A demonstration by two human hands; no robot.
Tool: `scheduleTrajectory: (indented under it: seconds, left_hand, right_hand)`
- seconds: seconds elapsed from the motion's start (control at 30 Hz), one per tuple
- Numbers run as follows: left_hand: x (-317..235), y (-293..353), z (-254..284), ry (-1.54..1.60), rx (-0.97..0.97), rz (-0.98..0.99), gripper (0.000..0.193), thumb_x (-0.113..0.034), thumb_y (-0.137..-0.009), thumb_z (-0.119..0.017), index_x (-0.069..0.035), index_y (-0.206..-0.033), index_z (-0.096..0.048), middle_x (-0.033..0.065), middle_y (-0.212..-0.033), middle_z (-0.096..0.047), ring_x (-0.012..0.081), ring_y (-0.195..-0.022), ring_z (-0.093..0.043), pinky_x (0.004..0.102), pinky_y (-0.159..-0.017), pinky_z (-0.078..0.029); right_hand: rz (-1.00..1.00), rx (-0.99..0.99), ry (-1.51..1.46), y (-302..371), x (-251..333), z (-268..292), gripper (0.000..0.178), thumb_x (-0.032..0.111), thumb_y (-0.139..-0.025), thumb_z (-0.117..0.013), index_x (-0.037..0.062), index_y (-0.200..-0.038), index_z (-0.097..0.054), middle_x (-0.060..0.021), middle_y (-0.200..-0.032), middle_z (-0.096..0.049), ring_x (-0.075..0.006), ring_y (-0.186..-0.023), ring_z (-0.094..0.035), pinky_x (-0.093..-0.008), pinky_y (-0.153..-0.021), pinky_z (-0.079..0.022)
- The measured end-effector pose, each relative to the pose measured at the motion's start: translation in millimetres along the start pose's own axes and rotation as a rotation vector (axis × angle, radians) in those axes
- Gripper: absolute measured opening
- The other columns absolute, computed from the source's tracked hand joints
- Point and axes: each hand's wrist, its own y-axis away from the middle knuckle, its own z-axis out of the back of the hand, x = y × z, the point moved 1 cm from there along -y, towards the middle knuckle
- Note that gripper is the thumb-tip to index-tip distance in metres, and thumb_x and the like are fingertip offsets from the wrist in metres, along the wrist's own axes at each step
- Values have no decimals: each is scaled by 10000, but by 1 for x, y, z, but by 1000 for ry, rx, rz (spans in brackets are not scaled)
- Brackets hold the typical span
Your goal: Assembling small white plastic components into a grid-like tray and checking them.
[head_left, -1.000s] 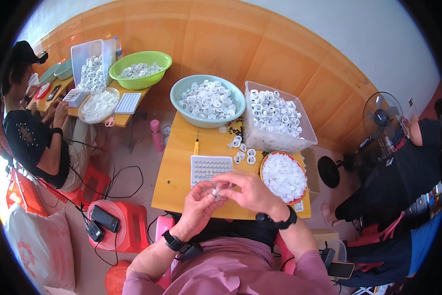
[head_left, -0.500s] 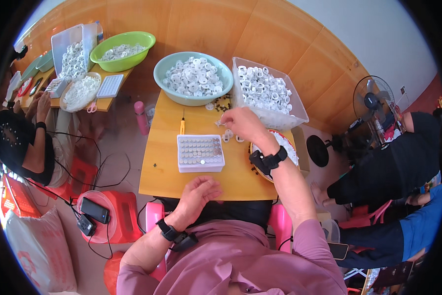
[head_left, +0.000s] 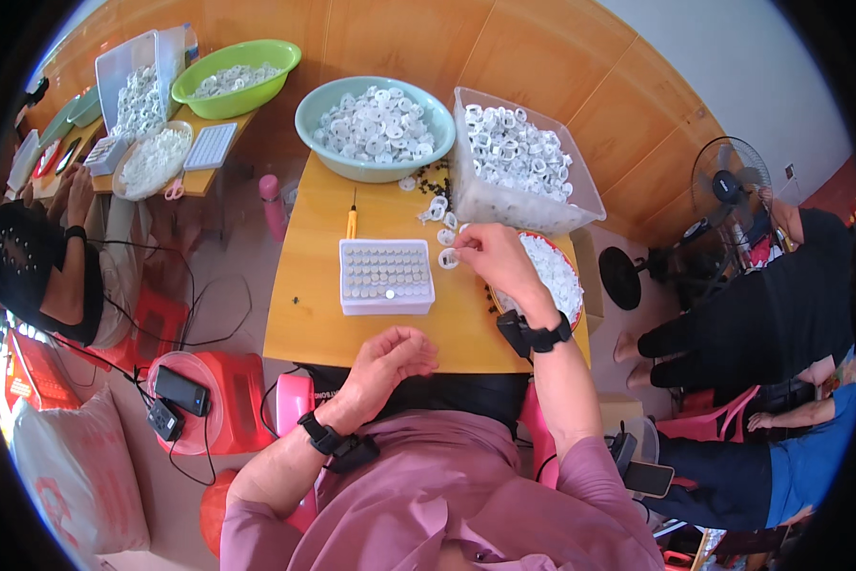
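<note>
My right hand [head_left: 497, 262] is over the table, thumb and fingertips pinched at the edge of a small white plastic ring [head_left: 447, 259]. Several more white rings [head_left: 437, 207] lie just beyond it. Left of the ring sits a white tray [head_left: 385, 304] filled with rows of small round silvery pieces; one brighter white disc is in its near row. My left hand [head_left: 388, 366] hovers at the table's near edge, below the tray, fingers loosely curved with nothing visible in them. Behind the tray lies a screwdriver [head_left: 352, 223] with a yellow handle.
A light-blue basin [head_left: 375, 171] and a clear bin [head_left: 533, 214] of white parts stand at the back. Beside my right wrist is a red-rimmed basket [head_left: 577, 285] of white pieces. Small dark bits [head_left: 431, 181] lie by the basin. Other people sit left and right.
My right hand has drawn nearer from the scattered rings, and a white ring now shows at its fingertips beside the tray. My left hand stays near the table edge. The view has shifted slightly.
</note>
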Motion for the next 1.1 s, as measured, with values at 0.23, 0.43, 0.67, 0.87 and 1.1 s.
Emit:
scheduleTrajectory:
  seconds: [0.23, 0.43, 0.67, 0.87, 1.1]
  left_hand:
    - [-6, 1, -12, 155, -47, -181, 447, -191, -1068, -484, 16, -1458, -418, 157, -1274, -619, 237, -1128, -648, 362, -995, -531]
    - [1, -3, -5, 202, 22, -124, 363, -134, -1058, -495, 17, -1387, -516, 145, -1259, -638, 243, -1130, -653, 338, -1017, -531]
    - [1, -4, -2, 231, -59, -127, 369, -158, -1039, -547, 19, -1363, -533, 156, -1254, -643, 241, -1121, -658, 328, -1009, -535]
    - [-4, -3, 1, 330, -88, -138, 361, -174, -1052, -515, 45, -1338, -533, 156, -1266, -636, 248, -1133, -655, 344, -1027, -529]
    - [-3, -4, 1, 340, -70, -107, 354, -155, -1055, -496, 58, -1337, -526, 142, -1274, -629, 254, -1153, -644, 354, -1044, -519]
  right_hand:
    - [-149, 340, -564, 61, 35, -2, 153, 154, -874, -726, 4, -902, -733, -19, -724, -691, -52, -607, -580, -234, -542, -443]
    - [-30, 290, -481, 65, 43, -18, 97, 47, -864, -727, -28, -921, -707, -27, -733, -677, -49, -618, -579, -237, -568, -474]
    - [206, -223, -159, 38, 37, -30, 74, 51, -849, -710, 24, -911, -741, -79, -790, -681, -181, -673, -667, -304, -614, -511]
    - [236, -187, 58, 43, 40, -32, 95, 75, -838, -714, 56, -920, -758, -101, -843, -686, -282, -741, -679, -353, -654, -530]
    - [171, -101, -24, 44, 37, -26, 125, 122, -857, -671, 73, -929, -759, -113, -868, -678, -325, -784, -678, -409, -686, -536]
